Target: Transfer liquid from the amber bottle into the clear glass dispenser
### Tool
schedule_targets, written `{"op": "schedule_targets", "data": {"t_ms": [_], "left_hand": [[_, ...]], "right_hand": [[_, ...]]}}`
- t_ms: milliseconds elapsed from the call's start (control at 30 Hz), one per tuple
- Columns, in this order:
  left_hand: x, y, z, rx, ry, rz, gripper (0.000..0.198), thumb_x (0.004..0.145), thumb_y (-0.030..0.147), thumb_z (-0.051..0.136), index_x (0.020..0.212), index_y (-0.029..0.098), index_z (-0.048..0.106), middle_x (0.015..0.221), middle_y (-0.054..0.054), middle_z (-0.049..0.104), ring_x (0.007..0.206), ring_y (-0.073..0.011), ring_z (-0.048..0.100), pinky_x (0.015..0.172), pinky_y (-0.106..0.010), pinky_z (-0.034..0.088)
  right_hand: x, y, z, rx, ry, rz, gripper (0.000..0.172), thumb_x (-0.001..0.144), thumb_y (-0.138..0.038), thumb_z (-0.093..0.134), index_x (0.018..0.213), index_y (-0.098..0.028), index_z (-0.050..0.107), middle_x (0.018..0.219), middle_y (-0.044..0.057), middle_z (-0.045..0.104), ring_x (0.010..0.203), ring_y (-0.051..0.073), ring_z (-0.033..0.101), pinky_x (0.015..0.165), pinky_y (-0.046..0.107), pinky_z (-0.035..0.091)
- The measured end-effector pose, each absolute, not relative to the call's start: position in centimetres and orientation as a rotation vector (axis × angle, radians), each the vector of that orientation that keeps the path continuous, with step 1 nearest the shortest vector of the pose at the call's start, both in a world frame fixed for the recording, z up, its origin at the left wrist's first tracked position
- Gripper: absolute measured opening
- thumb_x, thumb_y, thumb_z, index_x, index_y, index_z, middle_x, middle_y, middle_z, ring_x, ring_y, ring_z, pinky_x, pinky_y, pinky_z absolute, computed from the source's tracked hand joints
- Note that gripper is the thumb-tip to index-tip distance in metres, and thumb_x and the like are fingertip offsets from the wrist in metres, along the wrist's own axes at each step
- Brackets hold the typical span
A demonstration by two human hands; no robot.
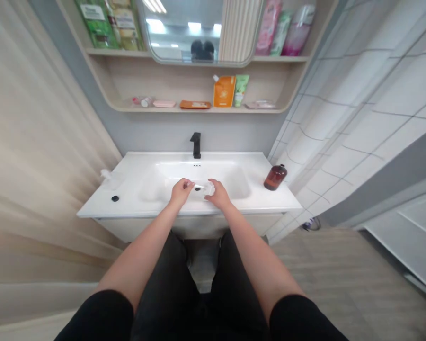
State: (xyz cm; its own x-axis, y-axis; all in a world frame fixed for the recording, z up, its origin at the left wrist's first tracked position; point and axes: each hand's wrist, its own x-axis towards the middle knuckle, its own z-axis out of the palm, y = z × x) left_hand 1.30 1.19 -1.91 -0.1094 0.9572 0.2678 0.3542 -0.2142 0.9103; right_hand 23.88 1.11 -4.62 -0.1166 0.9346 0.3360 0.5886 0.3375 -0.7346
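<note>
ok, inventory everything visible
clear object: 1, whitish, right hand
sink: 1, white, centre
faucet: 1, black, behind sink
bottle: 1, brown, counter right
disc: 1, black, counter left
cabinet: 1, beige, wall
mirror: 1, silvery, cabinet
pouch: 1, orange, lower shelf
tube: 1, green, lower shelf
packages: several, multicoloured, upper shelf
small items: several, mixed, lower shelf
curtain: 1, beige, left
tiles: many, white, right
left hand: 1, bare, sink
right hand: 1, bare, sink
legs: 2, black, below

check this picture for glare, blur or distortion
Head view: bright reflections glare in the mirror; wide-angle stretch makes the wall shelf splay; the pale curtain looks soft; the clear item in the right hand is too blurred to identify.
</note>
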Motion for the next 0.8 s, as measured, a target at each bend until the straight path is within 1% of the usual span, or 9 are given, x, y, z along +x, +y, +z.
{"op": "schedule_targets", "data": {"t_ms": [100,233,367,433,500,533,633,700,800], "left_hand": [[1.7,1.2,-1.9,1.741,1.447,1.234,0.024,0.087,0.048,0.079,0.089,0.026,0.069,0.077,0.001,0.069,0.077,-0.0215,0.064,0.077,-0.034,0.048],[2.0,1.2,-2.2,1.821,1.442,1.128,0.029,0.094,0.052,0.073,0.084,0.026,0.065,0.071,0.001,0.066,0.073,-0.0216,0.062,0.074,-0.033,0.047],[2.2,1.2,-2.4,1.942,1.415,1.045,0.029,0.096,0.052,0.073,0.085,0.026,0.066,0.070,0.001,0.065,0.072,-0.0225,0.061,0.077,-0.036,0.049],[2.2,1.2,-2.4,1.958,1.401,1.052,0.024,0.096,0.048,0.073,0.088,0.025,0.068,0.075,-0.001,0.067,0.075,-0.0229,0.062,0.080,-0.037,0.052],[2.2,1.3,-2.3,1.975,1.317,1.077,0.014,0.091,0.037,0.076,0.094,0.024,0.070,0.090,-0.004,0.073,0.086,-0.0241,0.067,0.085,-0.039,0.055],[2.2,1.3,-2.3,1.988,1.256,1.092,0.014,0.087,0.030,0.077,0.098,0.024,0.072,0.100,-0.005,0.075,0.094,-0.0251,0.070,0.089,-0.040,0.057],[2.3,1.4,-2.3,1.973,1.155,1.115,0.043,0.073,0.017,0.081,0.115,0.024,0.071,0.119,-0.008,0.076,0.114,-0.0274,0.072,0.101,-0.043,0.058],[2.3,1.5,-2.5,1.896,1.199,1.121,0.049,0.075,0.019,0.083,0.121,0.025,0.069,0.117,-0.007,0.077,0.114,-0.0272,0.073,0.102,-0.044,0.058],[2.3,1.6,-2.7,1.834,1.296,1.076,0.020,0.091,0.029,0.074,0.109,0.025,0.068,0.103,-0.005,0.077,0.103,-0.0264,0.074,0.099,-0.044,0.058]], "right_hand": [[23.6,0.7,-4.4,-1.386,-1.895,0.446,0.087,0.070,-0.015,0.091,0.151,-0.027,0.062,0.140,0.012,0.065,0.132,0.035,0.065,0.123,0.055,0.051],[23.0,0.4,-4.1,-1.363,-1.988,0.344,0.090,0.074,-0.013,0.090,0.157,-0.028,0.058,0.143,0.013,0.063,0.134,0.036,0.062,0.124,0.057,0.049],[22.5,-0.4,-3.6,-1.314,-2.052,0.251,0.097,0.077,-0.012,0.089,0.165,-0.029,0.053,0.148,0.015,0.060,0.139,0.039,0.057,0.127,0.061,0.046],[22.3,-0.8,-3.3,-1.329,-2.051,0.222,0.099,0.078,-0.013,0.091,0.167,-0.029,0.051,0.148,0.016,0.059,0.139,0.041,0.055,0.127,0.064,0.045],[22.2,-1.1,-3.1,-1.334,-2.054,0.208,0.101,0.078,-0.013,0.091,0.169,-0.030,0.050,0.147,0.016,0.060,0.139,0.042,0.055,0.126,0.065,0.046],[22.2,-1.1,-3.0,-1.329,-2.061,0.207,0.101,0.078,-0.013,0.091,0.169,-0.030,0.049,0.147,0.016,0.060,0.139,0.041,0.056,0.126,0.065,0.046],[22.2,-1.0,-3.0,-1.311,-2.088,0.222,0.101,0.080,-0.013,0.090,0.170,-0.031,0.048,0.148,0.015,0.061,0.140,0.040,0.057,0.126,0.063,0.047],[22.2,-0.8,-3.1,-1.308,-2.094,0.231,0.100,0.080,-0.014,0.089,0.169,-0.032,0.048,0.149,0.015,0.061,0.141,0.039,0.057,0.126,0.062,0.047],[22.3,-0.5,-3.2,-1.312,-2.094,0.237,0.099,0.079,-0.013,0.090,0.167,-0.032,0.050,0.148,0.014,0.061,0.141,0.038,0.058,0.126,0.061,0.047]]}}
